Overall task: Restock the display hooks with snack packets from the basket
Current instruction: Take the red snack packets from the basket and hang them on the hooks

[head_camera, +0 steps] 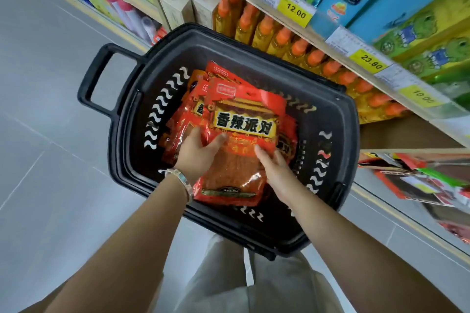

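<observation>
Grey tiled floor (50, 109) of a shop aisle, with stocked shelving (330, 40) along the right. One black plastic basket (351, 134) stands on the floor at centre, holding red snack packets (183, 119), overlapped so their number cannot be told. On the top packet (244, 122), the left hand (198, 155) grips the left edge, thumb across the front. The right hand (274, 168) rests flat, fingers straight. Three yellow price tags (295, 11) mark the shelf edges.

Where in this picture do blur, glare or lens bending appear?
Head view throughout: the top red foil snack packet in the black plastic basket is sharp, with glare on its clear window; the red packets at the right edge are smeared; the wide lens bends the wooden shelf edge.
</observation>
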The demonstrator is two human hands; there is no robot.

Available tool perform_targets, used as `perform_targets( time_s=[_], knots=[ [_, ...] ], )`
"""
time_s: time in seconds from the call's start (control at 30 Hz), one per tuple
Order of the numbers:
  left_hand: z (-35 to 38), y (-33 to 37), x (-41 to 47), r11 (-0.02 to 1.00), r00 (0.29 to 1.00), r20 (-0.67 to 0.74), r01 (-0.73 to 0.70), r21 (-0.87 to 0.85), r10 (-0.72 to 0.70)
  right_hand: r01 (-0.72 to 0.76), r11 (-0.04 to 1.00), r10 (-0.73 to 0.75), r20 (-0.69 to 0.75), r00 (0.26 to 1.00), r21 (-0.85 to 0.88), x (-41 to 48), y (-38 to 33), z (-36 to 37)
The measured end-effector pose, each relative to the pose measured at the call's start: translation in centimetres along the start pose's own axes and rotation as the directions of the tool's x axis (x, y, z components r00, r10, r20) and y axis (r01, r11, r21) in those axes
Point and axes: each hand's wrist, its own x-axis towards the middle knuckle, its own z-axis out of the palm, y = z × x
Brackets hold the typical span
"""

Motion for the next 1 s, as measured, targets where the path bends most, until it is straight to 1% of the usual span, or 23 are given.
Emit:
perform_targets(
  time_s=[0.03, 0.07, 0.13, 0.2, 0.3, 0.37, 0.5, 0.57, 0.63, 0.7, 0.77, 0.83, 0.87, 0.93, 1.0],
  knots=[
    [-0.9, -0.2, 0.3, 0.998, 0.996, -0.08, -0.026, 0.05, 0.03, -0.046, 0.999, 0.046, -0.007, 0.999, 0.005, 0.8, 0.1, 0.4],
    [-2.0, -0.6, 0.5, 0.995, 0.988, -0.145, -0.038, 0.09, 0.051, -0.055, 0.998, 0.055, -0.053, 0.997, 0.004, 1.7, 0.3, 0.7],
    [-4.1, -2.1, 1.0, 0.991, 0.975, -0.22, -0.006, 0.134, 0.036, -0.038, 0.999, 0.035, -0.193, 0.981, -0.014, 3.5, 0.7, 0.9],
    [-5.8, -4.0, 1.5, 0.988, 0.963, -0.269, 0.045, 0.148, -0.004, -0.051, 0.997, 0.033, -0.281, 0.959, -0.059, 5.5, 1.0, 1.3],
    [-6.8, -6.3, 2.1, 0.986, 0.958, -0.286, 0.063, 0.155, -0.016, -0.08, 0.981, 0.009, -0.372, 0.928, -0.175, 9.1, 0.9, 2.3],
    [-6.6, -6.9, 2.4, 0.981, 0.961, -0.277, 0.045, 0.189, 0.009, -0.067, 0.976, -0.022, -0.403, 0.915, -0.205, 11.4, 0.5, 3.4],
    [-5.8, -6.8, 2.9, 0.969, 0.963, -0.259, -0.006, 0.248, 0.072, -0.095, 0.986, 0.026, -0.436, 0.899, -0.137, 13.8, 0.3, 5.2],
    [-5.7, -6.7, 2.9, 0.967, 0.963, -0.258, -0.004, 0.257, 0.072, -0.085, 0.992, 0.035, -0.457, 0.889, -0.088, 13.8, 0.6, 5.3],
    [-5.8, -6.3, 2.5, 0.976, 0.965, -0.253, -0.007, 0.217, 0.063, -0.053, 0.998, 0.035, -0.445, 0.895, -0.029, 12.4, 0.6, 4.8],
    [-5.9, -5.7, 2.0, 0.997, 0.962, -0.272, -0.009, 0.074, 0.029, -0.034, 0.999, 0.025, -0.413, 0.91, -0.015, 10.1, 0.6, 3.9],
    [-6.1, -4.5, 1.0, 0.997, 0.958, -0.288, -0.005, -0.077, -0.018, -0.014, 0.999, -0.003, -0.395, 0.919, -0.039, 6.9, 0.3, 2.3],
    [-6.0, -3.5, -0.1, 0.995, 0.96, -0.28, -0.026, -0.092, -0.001, 0.0, 0.995, -0.038, -0.363, 0.931, -0.105, 3.6, -0.1, 0.8],
    [-6.0, -3.0, -0.8, 0.996, 0.963, -0.27, -0.042, -0.082, 0.019, 0.004, 0.982, -0.067, -0.331, 0.941, -0.187, 2.2, -0.3, 0.1],
    [-5.7, -2.2, -2.1, 0.995, 0.965, -0.258, -0.068, -0.072, 0.047, 0.012, 0.903, -0.143, -0.273, 0.951, -0.43, 0.0, -0.5, -1.1],
    [-5.3, -1.3, -3.4, 0.992, 0.963, -0.259, -0.1, -0.077, 0.077, 0.033, 0.806, -0.235, -0.269, 0.934, -0.591, -1.9, -0.8, -2.1]
  ],
)
